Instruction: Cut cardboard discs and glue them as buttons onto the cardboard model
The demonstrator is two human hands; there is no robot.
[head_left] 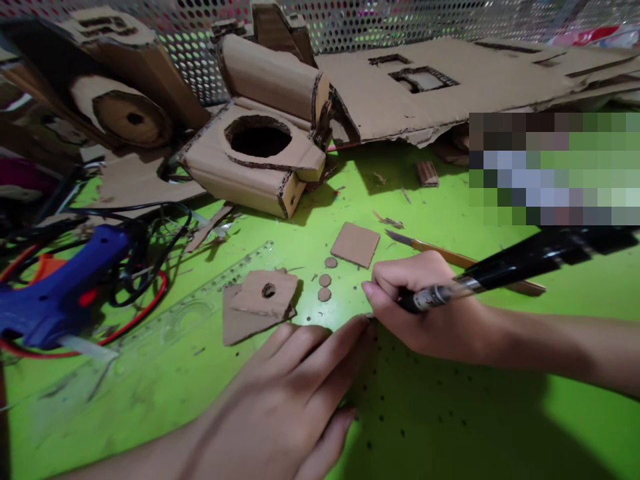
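Note:
My right hand [425,307] is closed around a long black pen-like tool [500,267] with a ringed, lettered collar. Its point is mostly hidden behind my fingers, near the green table top [450,413]. My left hand [295,387] lies palm down with its fingers stretched out, the fingertips close to that point; whatever is under them is hidden. Just beyond are small cardboard discs [325,280] in a row and a cardboard square [355,245]. Left of these, a cardboard piece with a round hole [269,291] overlaps another flat piece. A knife [450,253] lies behind my right hand.
A blue glue gun [65,287] with tangled cables sits at left, beside a clear ruler [185,320]. Behind stand a cardboard box with an oval opening [260,137] and a large cardboard sheet [360,80]. Perforated metal mesh [185,40] closes the back. Dark specks and scraps dot the table.

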